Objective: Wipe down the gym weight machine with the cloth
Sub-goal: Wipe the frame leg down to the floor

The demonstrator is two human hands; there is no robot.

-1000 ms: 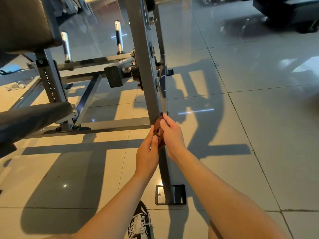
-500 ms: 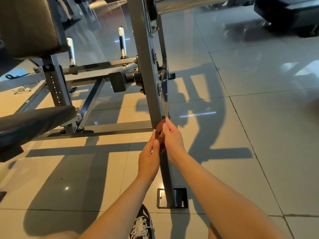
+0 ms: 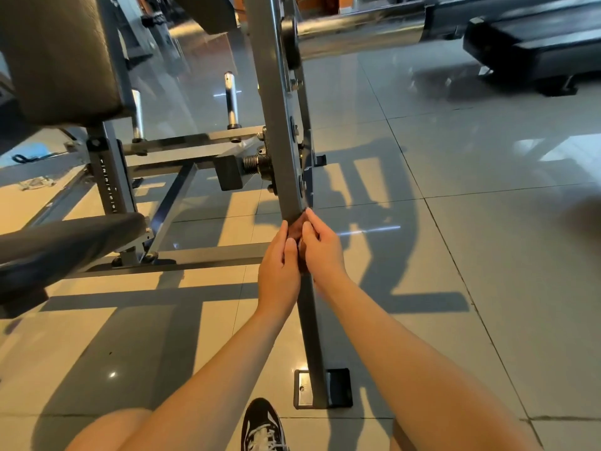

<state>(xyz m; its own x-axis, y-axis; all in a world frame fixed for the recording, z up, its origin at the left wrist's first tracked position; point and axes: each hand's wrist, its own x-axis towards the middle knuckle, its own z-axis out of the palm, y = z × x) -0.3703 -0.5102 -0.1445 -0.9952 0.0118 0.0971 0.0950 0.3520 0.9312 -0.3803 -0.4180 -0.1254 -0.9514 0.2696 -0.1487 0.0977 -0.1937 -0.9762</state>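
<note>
- My left hand (image 3: pixel 279 271) and right hand (image 3: pixel 322 252) meet on either side of the grey upright post (image 3: pixel 280 141) of the weight machine, fingers curled in, pinching the cloth (image 3: pixel 296 228) against the metal.
- Only a small brownish patch of the cloth shows between my fingertips. The rest is hidden under both hands, so I cannot tell how far it wraps around the post.
- My palms and most of my fingers on the far side of the post are out of sight.
- The post runs down to a base plate (image 3: pixel 304 388) on the tiled floor (image 3: pixel 487 288), and its top is cut off by the frame.
- A chrome sleeve (image 3: pixel 357 30) sticks out to the right high on the post; the picture is blurred there.
- On the left, a dark pad (image 3: pixel 55 53) and a lower pad (image 3: pixel 65 239) are both cut off at the edge.
- Between them stands a numbered adjustment column (image 3: pixel 109 182); its digits are barely legible.
- My shoe (image 3: pixel 261 428) pokes in at the bottom, cut off by the frame.
- Dark equipment (image 3: pixel 533 43) on the floor at the far right corner is too blurred to identify.
</note>
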